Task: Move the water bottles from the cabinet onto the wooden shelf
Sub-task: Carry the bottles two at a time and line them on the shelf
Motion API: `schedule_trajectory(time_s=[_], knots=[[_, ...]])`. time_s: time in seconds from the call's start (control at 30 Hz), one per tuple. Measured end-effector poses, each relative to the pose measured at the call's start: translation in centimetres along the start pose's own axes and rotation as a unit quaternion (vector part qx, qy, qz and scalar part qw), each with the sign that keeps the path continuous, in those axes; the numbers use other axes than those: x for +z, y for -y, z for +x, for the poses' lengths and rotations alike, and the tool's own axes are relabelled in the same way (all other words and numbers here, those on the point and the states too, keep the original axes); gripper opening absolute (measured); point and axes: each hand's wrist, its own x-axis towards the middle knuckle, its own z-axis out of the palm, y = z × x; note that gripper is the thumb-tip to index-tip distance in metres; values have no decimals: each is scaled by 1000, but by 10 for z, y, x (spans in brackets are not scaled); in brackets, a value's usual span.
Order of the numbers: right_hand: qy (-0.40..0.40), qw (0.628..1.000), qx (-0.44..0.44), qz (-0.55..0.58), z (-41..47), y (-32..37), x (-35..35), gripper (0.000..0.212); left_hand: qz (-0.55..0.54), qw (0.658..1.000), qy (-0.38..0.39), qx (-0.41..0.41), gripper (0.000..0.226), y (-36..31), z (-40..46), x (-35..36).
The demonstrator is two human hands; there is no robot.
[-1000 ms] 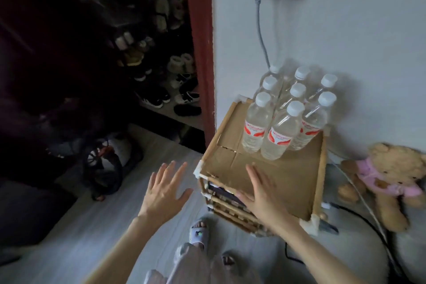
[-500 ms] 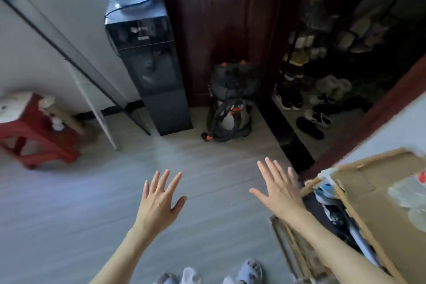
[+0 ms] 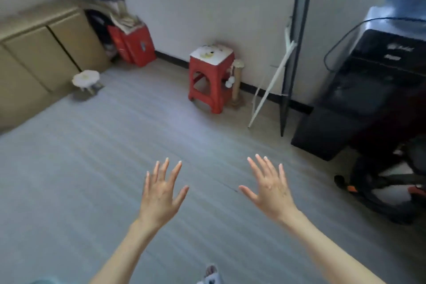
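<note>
My left hand (image 3: 161, 193) and my right hand (image 3: 269, 188) are stretched out in front of me over the grey floor, fingers spread, holding nothing. A low beige cabinet (image 3: 39, 60) with closed doors runs along the left wall, well ahead and to the left of both hands. No water bottles and no wooden shelf are in view.
A red plastic stool (image 3: 211, 77) stands against the far wall with a small scratching post (image 3: 237, 83) beside it. Red bags (image 3: 133, 45) sit by the cabinet's end, a small white stool (image 3: 86, 78) in front. A black water dispenser (image 3: 373, 80) stands right, white rods (image 3: 272, 85) leaning nearby.
The view has swung left, away from the wooden shelf with its bottles, past the dispenser, to the cabinet side of the room. Both hands stay open and empty; the right left the shelf top.
</note>
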Motion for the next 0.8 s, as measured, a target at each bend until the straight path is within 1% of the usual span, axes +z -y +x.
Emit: schedule_trajectory(time_s=[0.03, 0.1, 0.17, 0.27, 0.37, 0.47, 0.6, 0.8], knots=[[2, 1000, -26, 2, 22, 23, 3, 74, -5, 1000, -15, -22, 85, 19, 0, -9], [14, 997, -72, 5, 64, 66, 11, 73, -11, 997, -44, -65, 90, 57, 0, -24], [31, 993, -114, 0, 102, 103, 20, 73, -9, 992, -54, -115, 93, 92, 3, -36], [49, 982, -180, 1, 158, 151, 33, 73, -26, 979, -76, -185, 78, 136, 16, -53], [46, 971, -235, 15, 220, 200, 39, 73, -32, 966, -116, -228, 75, 173, 47, -70], [34, 957, -285, 30, 293, 251, 41, 73, -55, 950, -163, -259, 74, 207, 92, -89], [35, 938, -341, 48, 391, 320, 35, 74, -71, 934, -197, -290, 61, 253, 162, -123], [29, 914, -399, 62, 509, 411, 29, 75, -61, 913, -256, -312, 63, 323, 242, -191]])
